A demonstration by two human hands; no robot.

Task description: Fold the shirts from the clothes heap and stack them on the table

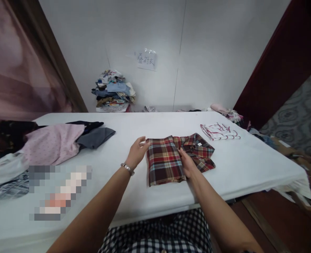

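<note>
A red, brown and yellow plaid shirt [164, 160] lies partly folded on the table in front of me. Its body is doubled into a rough rectangle, with the collar and a pale label showing on the right. My left hand [138, 153], wearing a metal watch or bracelet, is at the far left corner of the fold, its fingers curved and apart. Along the fold's right edge, beside the collar, rests my right hand [187, 163]. Its thumb side shows at the cloth edge, and the other fingers are partly hidden against the shirt.
A white-covered table [129, 207] spans the view. Loose garments, including a pink dotted one [53, 144] and a grey one [96, 138], lie at left. A folded white garment with dark red trim [220, 131] sits right. Stacked clothes [114, 91] stand at the far edge.
</note>
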